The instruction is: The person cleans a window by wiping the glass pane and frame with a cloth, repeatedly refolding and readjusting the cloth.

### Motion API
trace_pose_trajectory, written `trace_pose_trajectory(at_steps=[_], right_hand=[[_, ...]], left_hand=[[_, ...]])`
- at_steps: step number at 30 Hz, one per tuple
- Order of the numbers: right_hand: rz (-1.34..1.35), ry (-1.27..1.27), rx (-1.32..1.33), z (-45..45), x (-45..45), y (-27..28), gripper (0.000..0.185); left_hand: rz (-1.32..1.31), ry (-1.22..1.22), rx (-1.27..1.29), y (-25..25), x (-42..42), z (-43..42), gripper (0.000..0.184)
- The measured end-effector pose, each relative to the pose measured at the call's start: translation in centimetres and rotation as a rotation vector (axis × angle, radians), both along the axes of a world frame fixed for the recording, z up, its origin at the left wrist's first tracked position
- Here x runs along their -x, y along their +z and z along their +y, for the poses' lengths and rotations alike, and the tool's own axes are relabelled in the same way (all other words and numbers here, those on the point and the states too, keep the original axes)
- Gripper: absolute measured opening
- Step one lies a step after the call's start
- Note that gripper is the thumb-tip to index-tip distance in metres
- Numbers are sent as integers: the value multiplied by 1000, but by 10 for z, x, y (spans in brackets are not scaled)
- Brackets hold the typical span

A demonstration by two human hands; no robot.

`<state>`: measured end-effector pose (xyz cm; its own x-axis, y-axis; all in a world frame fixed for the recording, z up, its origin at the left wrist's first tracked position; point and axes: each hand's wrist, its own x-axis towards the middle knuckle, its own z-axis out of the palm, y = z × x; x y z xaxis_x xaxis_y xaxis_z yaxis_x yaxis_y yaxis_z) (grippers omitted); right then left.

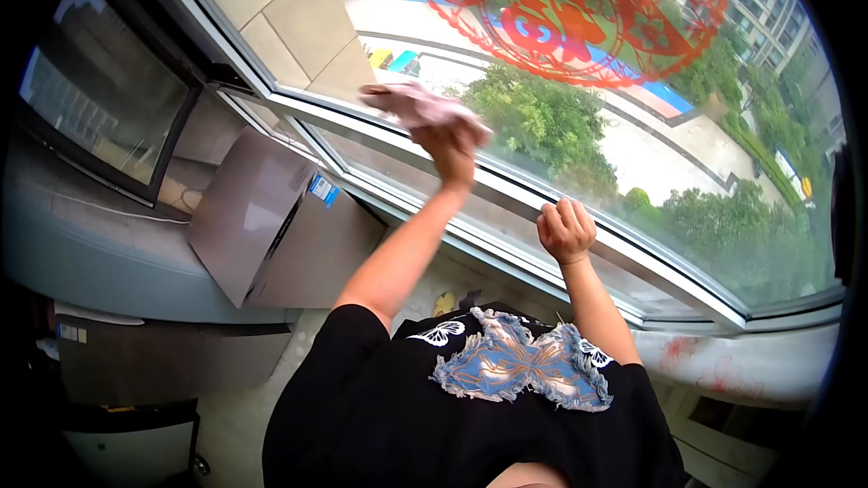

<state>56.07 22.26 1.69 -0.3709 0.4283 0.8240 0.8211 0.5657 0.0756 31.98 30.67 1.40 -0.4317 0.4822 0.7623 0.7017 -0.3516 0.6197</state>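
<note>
My left hand (449,152) is raised against the window, its fingers closed around a crumpled pink cloth (420,108). The cloth lies over the lower glass just above the window rail (506,188), and its edges are slightly blurred. Farther right along the same rail, my right hand (567,230) is closed, its fingers curled at the bar; the fingertips are hidden. On the window pane (624,154) above both hands is a round red paper-cut decoration (570,14).
Left of my arm stands a large grey-brown box-shaped appliance (249,217) with a blue label. A dark-framed panel (108,90) stands behind it on a curved counter (99,244). The white sill (741,366) runs along the right. Trees, paving and buildings show outside.
</note>
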Motion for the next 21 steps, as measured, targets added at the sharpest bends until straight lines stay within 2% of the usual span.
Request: trace_pose_trajectory(at_steps=[1,3,5,6,7,9,10,11,14,15,17,21], right_hand=[[3,10,-6,-1,-2,0,9],[-22,-28,53,-3,-3,-3,9],[71,25,-155,4,-1,-4,7],[99,29,-85,3,-2,-3,7],[144,49,-110,4,-2,-2,13],[175,74,-57,3,-7,-20,23],[174,68,-86,3,-10,-29,25],[175,64,-76,2,-12,-35,22],[161,51,-28,-3,-16,-30,20],[134,75,-1,-6,-14,-14,21],[79,109,35,-9,-17,-3,18],[68,102,19,-8,-14,-1,14]], left_hand=[[198,-100,25,-24,-28,-9,62],[596,-269,169,6,-71,-44,61],[714,-437,50,20,-89,-40,55],[702,-280,-214,27,-101,-35,52],[765,-255,-373,35,-107,-32,52],[924,-346,-447,46,-118,-27,57],[967,-397,-455,70,-128,-35,55],[1074,-358,-556,83,-137,-33,58],[1229,-264,-613,116,-140,-34,53],[1252,-198,-708,118,-132,-26,53],[1069,-248,-547,93,-106,-16,58],[689,36,-216,103,-41,-34,75]])
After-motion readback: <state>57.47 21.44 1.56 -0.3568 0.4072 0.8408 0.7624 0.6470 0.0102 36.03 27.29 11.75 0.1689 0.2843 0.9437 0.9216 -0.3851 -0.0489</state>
